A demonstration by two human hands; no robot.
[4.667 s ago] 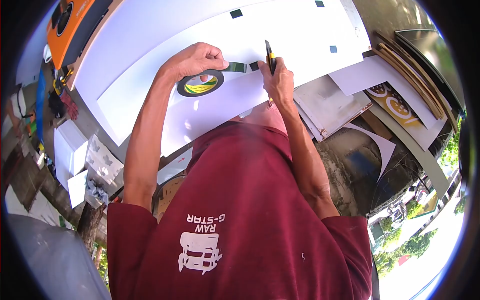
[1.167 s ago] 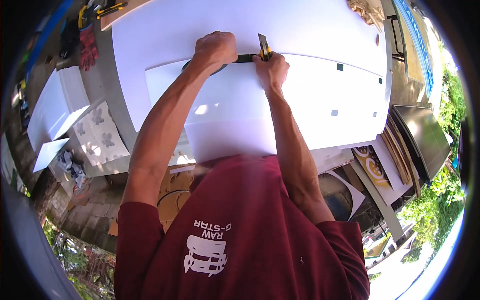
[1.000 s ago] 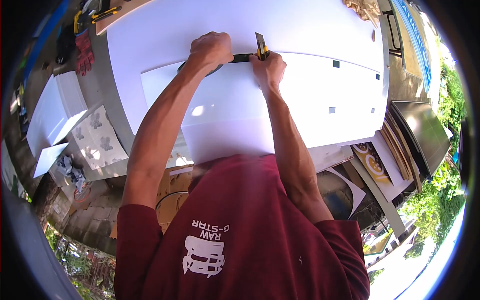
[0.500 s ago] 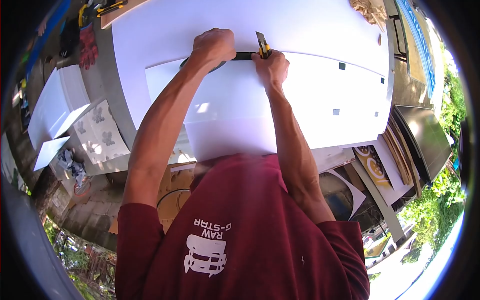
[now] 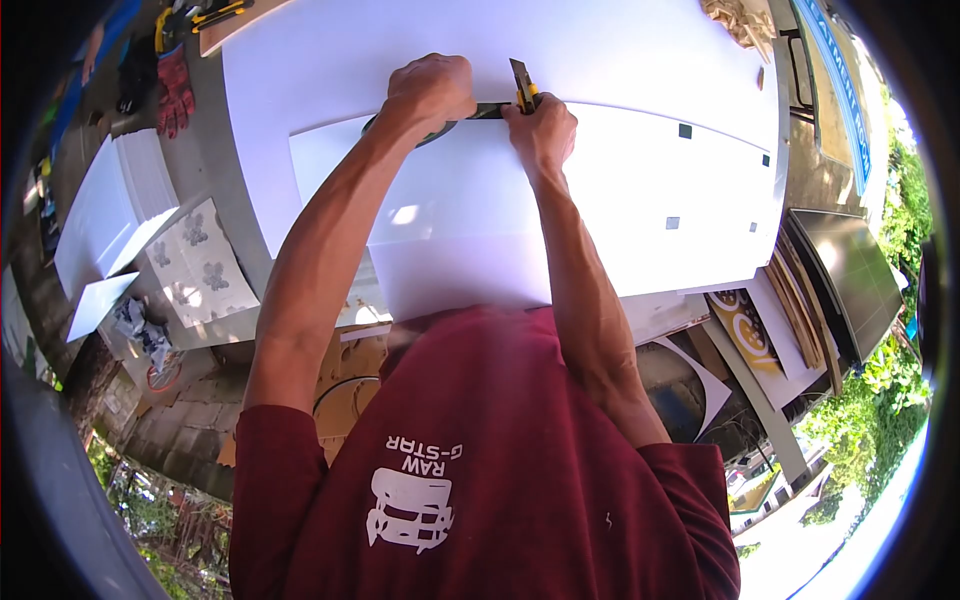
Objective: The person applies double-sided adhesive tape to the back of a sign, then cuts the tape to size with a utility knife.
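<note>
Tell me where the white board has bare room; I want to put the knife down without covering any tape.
Bare white board lies between the two forearms, below the left hand and right hand. Another bare stretch lies past the top edge, above the knife. It is crowded by the tape roll and by the small tape squares.

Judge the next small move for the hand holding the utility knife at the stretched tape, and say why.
Probably draw the utility knife blade across the tape strip to sever it. The left hand grips the tape roll and holds the strip taut at the white board's far edge, while the right hand has the blade at the strip's end.
</note>
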